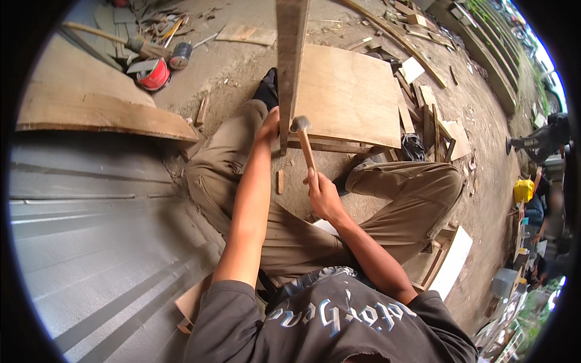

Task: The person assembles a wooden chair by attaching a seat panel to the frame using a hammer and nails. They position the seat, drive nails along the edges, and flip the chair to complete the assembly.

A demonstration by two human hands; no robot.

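My right hand is closed around the wooden handle of a hammer. The hammer's metal head lies against or just beside the near end of an upright wooden board. That board stands on edge along the left side of a flat plywood panel, which has a wooden rail under its near edge. On the board's left face, low down, my left hand grips it; its fingertips are mostly hidden. Both sit between my spread legs. A small wood offcut lies on the ground below the hammer.
Grey corrugated metal and a curved wooden sheet flank my left side. A red bucket and a dark can stand at far left. Scrap wood is heaped right of the panel. People are at far right.
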